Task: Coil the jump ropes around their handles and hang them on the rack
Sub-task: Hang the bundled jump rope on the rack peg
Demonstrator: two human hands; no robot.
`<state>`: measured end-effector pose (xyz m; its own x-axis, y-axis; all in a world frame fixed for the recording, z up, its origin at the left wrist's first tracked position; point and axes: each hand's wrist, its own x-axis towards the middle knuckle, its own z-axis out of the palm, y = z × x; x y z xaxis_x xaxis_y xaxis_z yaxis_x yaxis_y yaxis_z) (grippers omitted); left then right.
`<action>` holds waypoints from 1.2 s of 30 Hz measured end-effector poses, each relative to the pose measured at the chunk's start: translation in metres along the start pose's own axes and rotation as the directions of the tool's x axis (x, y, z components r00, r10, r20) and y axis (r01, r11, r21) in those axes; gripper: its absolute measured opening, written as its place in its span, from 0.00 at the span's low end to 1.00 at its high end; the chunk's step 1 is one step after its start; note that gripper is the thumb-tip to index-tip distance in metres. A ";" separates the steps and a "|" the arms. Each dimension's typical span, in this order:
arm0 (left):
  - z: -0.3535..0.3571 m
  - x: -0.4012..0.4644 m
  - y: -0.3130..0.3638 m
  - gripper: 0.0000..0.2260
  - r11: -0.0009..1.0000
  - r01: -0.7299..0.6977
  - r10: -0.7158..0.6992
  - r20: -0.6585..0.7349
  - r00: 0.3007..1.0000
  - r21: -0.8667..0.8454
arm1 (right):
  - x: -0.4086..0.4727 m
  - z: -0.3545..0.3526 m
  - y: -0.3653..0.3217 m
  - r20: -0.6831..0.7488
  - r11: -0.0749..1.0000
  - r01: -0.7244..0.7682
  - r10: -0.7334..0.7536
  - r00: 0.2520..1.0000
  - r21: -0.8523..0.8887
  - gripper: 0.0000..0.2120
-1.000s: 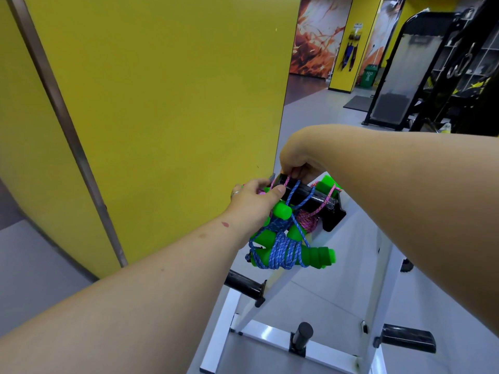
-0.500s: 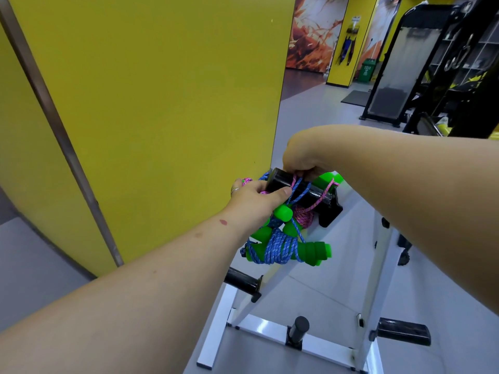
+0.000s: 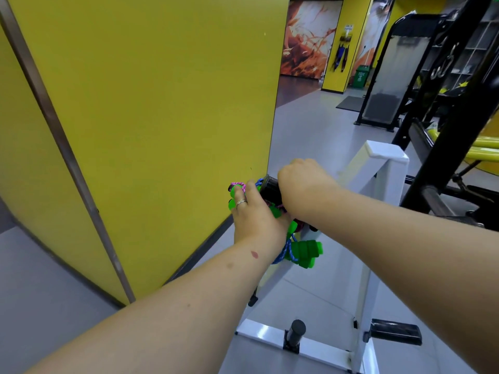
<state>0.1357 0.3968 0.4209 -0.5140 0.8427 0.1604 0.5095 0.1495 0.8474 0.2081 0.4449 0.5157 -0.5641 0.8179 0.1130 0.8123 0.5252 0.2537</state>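
- While both hands work at one black peg [image 3: 270, 190] of the white rack [image 3: 388, 163], the yellow wall panel [image 3: 151, 117] fills the 9 to 12 o'clock sector.
- Left hand [image 3: 255, 211], at centre: fingers curled round a bundle with green handles [image 3: 231, 204] and pink rope [image 3: 239, 184], held against the peg's free end at roughly 10 o'clock from the wrist.
- Right hand [image 3: 302, 186], just at 2 o'clock of the left: knuckles up, fingers folded down over the peg. Whether they pinch cord or grip the peg alone cannot be told.
- Blue-roped bundle [image 3: 302, 251] hangs below the peg, at 5 o'clock of the left hand.
- Judged step: seating the pink rope's loop on the peg. To do it well, hold the loop open, pass it fully over the end cap, and keep the coils tight until it bears weight.
- Obscured: the loop itself, most of the pink bundle, and the peg's root behind the hands. Rack base is cut off at 6 o'clock.
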 end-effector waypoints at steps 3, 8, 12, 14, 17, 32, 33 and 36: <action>0.003 -0.008 0.001 0.50 0.998 -0.007 0.009 -0.034 0.999 0.063 | -0.008 0.002 0.004 -0.008 1.000 0.005 -0.005 1.000 -0.029 0.12; -0.001 -0.016 -0.002 0.54 0.999 0.037 -0.036 -0.031 0.999 0.023 | -0.019 0.010 0.005 -0.040 0.998 -0.056 0.057 0.998 0.018 0.09; -0.008 -0.019 -0.004 0.54 0.998 0.044 -0.043 -0.012 0.999 0.034 | -0.021 0.017 0.005 -0.054 0.982 -0.100 0.110 0.992 0.159 0.11; -0.012 -0.020 -0.005 0.54 0.998 0.042 -0.042 0.000 0.999 0.053 | -0.021 0.020 0.005 -0.056 0.977 -0.087 0.100 0.993 0.197 0.10; -0.017 -0.020 -0.005 0.53 0.998 0.048 -0.049 0.013 0.999 0.034 | -0.021 0.022 0.004 -0.060 0.963 -0.083 0.101 0.993 0.257 0.09; -0.033 -0.029 -0.005 0.42 1.000 0.002 0.000 0.071 0.997 -0.029 | -0.033 0.027 0.005 -0.090 0.958 -0.016 0.044 0.995 0.288 0.07; -0.035 -0.030 -0.005 0.42 1.000 0.004 -0.001 0.083 0.997 -0.028 | -0.034 0.027 0.005 -0.098 0.959 -0.009 0.038 0.994 0.284 0.08; -0.044 -0.032 -0.003 0.39 0.998 0.033 -0.027 0.130 0.991 -0.047 | -0.035 0.024 0.006 -0.096 0.960 -0.009 0.037 0.995 0.279 0.08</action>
<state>0.1205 0.3464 0.4353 -0.4337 0.8983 0.0707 0.4589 0.1527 0.8753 0.2362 0.4251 0.4897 -0.5450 0.8105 0.2145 0.8264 0.5625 -0.0255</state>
